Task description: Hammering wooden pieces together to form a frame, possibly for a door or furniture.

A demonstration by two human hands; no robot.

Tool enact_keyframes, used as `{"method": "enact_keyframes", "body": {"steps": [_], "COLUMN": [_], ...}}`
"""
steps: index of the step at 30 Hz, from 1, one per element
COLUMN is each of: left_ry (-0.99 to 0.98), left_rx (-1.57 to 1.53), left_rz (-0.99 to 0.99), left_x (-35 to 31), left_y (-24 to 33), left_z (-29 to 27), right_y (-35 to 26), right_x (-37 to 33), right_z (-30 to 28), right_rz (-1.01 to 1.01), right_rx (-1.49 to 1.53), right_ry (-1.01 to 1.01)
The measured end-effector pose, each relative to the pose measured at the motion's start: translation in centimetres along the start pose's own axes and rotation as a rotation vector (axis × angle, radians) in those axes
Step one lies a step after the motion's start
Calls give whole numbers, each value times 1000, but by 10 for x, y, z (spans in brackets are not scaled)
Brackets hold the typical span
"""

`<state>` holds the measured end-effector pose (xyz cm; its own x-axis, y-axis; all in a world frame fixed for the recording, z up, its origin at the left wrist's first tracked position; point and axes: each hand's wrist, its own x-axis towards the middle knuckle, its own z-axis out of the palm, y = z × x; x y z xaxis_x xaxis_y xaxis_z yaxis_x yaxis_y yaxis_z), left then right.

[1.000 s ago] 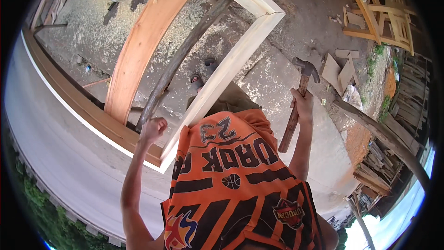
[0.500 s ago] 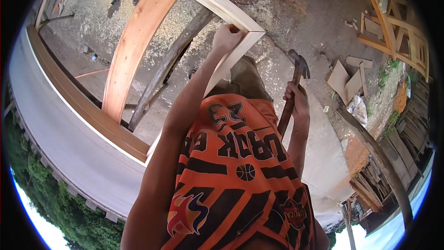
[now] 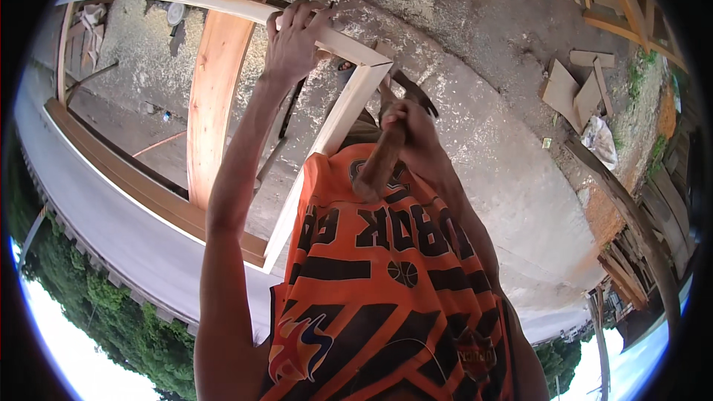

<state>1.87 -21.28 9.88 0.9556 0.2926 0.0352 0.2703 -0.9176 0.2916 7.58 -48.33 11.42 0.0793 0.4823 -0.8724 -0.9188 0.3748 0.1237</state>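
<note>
1. The left hand [image 3: 295, 37] is closed over the top rail of the pale wooden frame [image 3: 338, 122], near the frame's corner.
2. The right hand [image 3: 407, 128] is wrapped around the wooden handle of the hammer [image 3: 382, 160]; the hammer head sits just beside the frame corner.
3. The frame lies over the concrete ground [image 3: 512, 141], in front of the orange jersey [image 3: 386, 289].

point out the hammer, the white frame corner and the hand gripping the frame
hammer [image 3: 380, 163], head view, on its wooden handle below the fist
white frame corner [image 3: 371, 70], head view, on the mitred joint
left hand [image 3: 293, 33], head view, on the back of the hand
</note>
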Motion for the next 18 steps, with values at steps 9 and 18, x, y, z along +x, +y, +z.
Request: {"method": "enact_keyframes", "body": {"steps": [9,18], "left_ry": [-130,-149], "left_rx": [29,43], "left_rz": [219,218], "left_x": [11,14], "left_y": [-25,-28], "left_z": [18,20], "right_y": [8,22], "right_x": [-17,-2], "right_z": [-7,0], "right_rz": [4,-146], "right_rx": [46,-287], "right_ry": [60,-37]}}
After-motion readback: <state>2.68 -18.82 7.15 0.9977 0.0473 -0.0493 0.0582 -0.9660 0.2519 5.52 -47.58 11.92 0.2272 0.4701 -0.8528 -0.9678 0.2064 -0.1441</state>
